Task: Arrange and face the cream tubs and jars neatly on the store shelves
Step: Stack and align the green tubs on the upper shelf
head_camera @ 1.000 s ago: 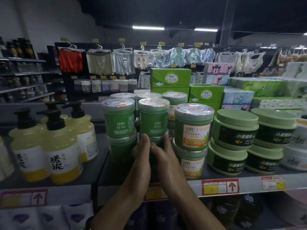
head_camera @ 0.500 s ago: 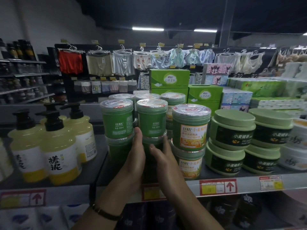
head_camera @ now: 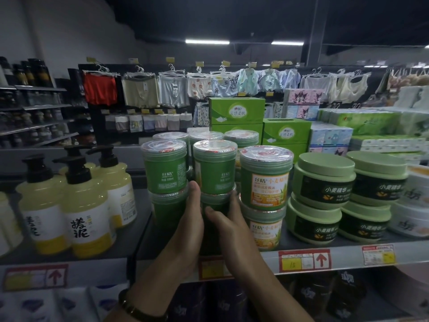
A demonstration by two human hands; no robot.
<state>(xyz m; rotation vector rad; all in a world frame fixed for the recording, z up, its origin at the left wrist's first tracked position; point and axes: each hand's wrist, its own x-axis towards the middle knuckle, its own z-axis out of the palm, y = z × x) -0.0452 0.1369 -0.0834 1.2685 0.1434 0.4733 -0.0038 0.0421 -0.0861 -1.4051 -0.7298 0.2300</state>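
Green cream jars stand stacked two high on the grey shelf. My left hand and right hand hold the lower middle jar from either side, and most of that jar is hidden behind them. The upper middle jar sits on it with its plain green side facing me. The upper left jar shows small white print. On the right, the two jars of the stack show their orange label to the front.
Yellow pump bottles stand at the left of the shelf. Pale green tubs with dark labels are stacked at the right, white tubs beyond them. Green tissue boxes sit behind. Price tags line the shelf's front edge.
Both hands have stayed on the lower middle jar. The upper middle jar has turned a little, its print shifting to the right. My left thumb has risen along the jar.
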